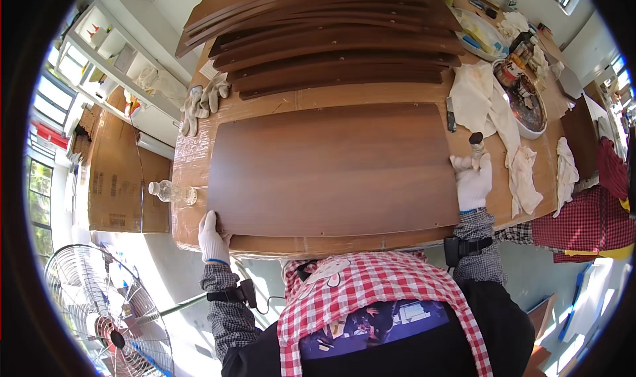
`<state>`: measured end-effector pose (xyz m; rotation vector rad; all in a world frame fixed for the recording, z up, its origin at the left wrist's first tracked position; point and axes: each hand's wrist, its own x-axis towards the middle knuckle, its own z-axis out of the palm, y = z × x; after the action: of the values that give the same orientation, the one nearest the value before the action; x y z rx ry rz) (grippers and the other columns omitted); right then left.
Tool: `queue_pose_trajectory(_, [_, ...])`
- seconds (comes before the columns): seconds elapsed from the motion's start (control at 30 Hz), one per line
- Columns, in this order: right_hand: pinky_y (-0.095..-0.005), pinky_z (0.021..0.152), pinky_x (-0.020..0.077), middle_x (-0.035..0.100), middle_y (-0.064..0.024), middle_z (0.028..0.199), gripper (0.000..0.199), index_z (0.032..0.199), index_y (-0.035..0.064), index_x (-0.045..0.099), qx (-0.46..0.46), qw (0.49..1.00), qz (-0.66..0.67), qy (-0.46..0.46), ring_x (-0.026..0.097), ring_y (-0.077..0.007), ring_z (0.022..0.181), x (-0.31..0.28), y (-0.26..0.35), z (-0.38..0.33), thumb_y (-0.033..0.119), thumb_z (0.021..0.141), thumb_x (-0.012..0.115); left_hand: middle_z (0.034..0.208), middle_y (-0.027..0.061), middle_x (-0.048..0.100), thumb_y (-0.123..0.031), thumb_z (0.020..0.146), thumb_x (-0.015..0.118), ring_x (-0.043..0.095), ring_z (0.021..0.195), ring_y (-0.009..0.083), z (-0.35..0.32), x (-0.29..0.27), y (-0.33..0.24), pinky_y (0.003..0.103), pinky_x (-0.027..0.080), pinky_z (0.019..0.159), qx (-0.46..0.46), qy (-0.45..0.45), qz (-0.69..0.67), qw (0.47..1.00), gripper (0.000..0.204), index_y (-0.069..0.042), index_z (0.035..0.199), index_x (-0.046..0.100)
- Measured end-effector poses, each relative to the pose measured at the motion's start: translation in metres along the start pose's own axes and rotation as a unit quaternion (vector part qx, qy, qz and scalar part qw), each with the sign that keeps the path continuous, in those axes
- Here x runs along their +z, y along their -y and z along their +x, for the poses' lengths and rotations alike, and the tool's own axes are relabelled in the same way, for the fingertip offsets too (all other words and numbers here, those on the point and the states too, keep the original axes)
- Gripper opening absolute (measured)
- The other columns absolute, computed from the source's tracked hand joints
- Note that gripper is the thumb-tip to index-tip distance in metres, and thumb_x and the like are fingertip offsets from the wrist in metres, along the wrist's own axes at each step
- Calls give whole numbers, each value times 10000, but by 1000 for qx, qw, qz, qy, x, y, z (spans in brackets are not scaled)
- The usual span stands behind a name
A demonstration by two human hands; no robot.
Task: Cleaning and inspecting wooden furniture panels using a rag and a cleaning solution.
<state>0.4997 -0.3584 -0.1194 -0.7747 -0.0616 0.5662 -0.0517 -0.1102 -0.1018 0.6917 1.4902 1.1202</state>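
Note:
A flat brown wooden panel [328, 172] lies before me on the cardboard-covered table. My left hand [213, 239], in a white glove, closes on the panel's near left corner, thumb toward the top face. At the panel's right edge is my right hand [474, 184], also gloved, with its fingers curled. From it sticks up a small dark-tipped object [477, 145] with a pale, stained body; its kind is unclear. The fingertips of that hand lie close to the panel's edge, and whether they grip it is hidden.
Several brown panels [338, 59] are stacked at the back. A clear bottle [173, 192] stands left, below grey gloves [202, 102]. On the right are white rags [477, 102] and an oval basin [530, 112] holding a jar. A fan [109, 317] stands lower left.

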Motion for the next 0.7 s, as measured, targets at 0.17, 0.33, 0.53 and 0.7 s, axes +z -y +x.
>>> queue_pose_trajectory(0.17, [-590, 1029, 522, 636, -61, 780, 407, 840, 152, 500, 35, 996, -37, 71, 691, -296, 867, -6, 5, 12, 438, 1128, 462, 837, 51, 639, -384, 1017, 694, 606, 603, 143, 8, 4, -30, 338, 509, 513, -7, 67, 225, 972, 442, -23, 1269, 669])
queue_pose_trajectory(0.33, [-570, 1007, 544, 654, -58, 839, 325, 966, 119, 561, 42, 990, -44, 128, 689, -279, 886, -12, 11, 14, 387, 1133, 486, 945, 185, 735, -446, 924, 707, 700, 704, 261, 15, -9, -52, 405, 565, 706, 46, 29, 522, 851, 594, 31, 1275, 671])
queue_pose_trajectory(0.53, [-429, 948, 574, 652, -60, 1024, 292, 1276, 54, 585, -62, 958, -276, -47, 656, -179, 916, -6, 42, 44, 174, 1015, 637, 1142, 222, 738, -389, 915, 726, 703, 1086, 385, -33, 48, -74, 473, 535, 971, 270, 54, 557, 784, 549, 13, 1285, 671])
queue_pose_trajectory(0.7, [-377, 931, 566, 679, -122, 1156, 395, 1287, 9, 624, -121, 878, -460, -60, 679, -238, 1000, -31, 64, 94, 219, 962, 704, 1304, 222, 671, -332, 879, 761, 606, 1234, 433, -31, 89, -31, 527, 457, 1092, 444, 98, 543, 706, 554, 23, 1288, 648])
